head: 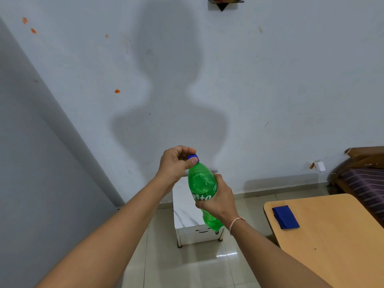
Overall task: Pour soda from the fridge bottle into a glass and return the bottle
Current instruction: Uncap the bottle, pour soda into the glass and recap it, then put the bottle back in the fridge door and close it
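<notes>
Against the pale wall (pixel 270 80), a small white cabinet (pixel 187 206) stands on the tiled floor (pixel 187 267), directly behind the hands. A wooden table (pixel 332 235) at right carries a folded blue cloth (pixel 285 217). The green bottle (pixel 202 186) is held in mid-air, slightly tilted: the right hand (pixel 220 201) wraps its labelled middle, the left hand (pixel 176 163) pinches its blue cap (pixel 193 157) between thumb and fingers.

A folded blue cloth (pixel 285 217) lies on the wooden bench (pixel 336 242) at right. A small white cabinet (pixel 185 206) stands against the wall on the tiled floor (pixel 187 265).
</notes>
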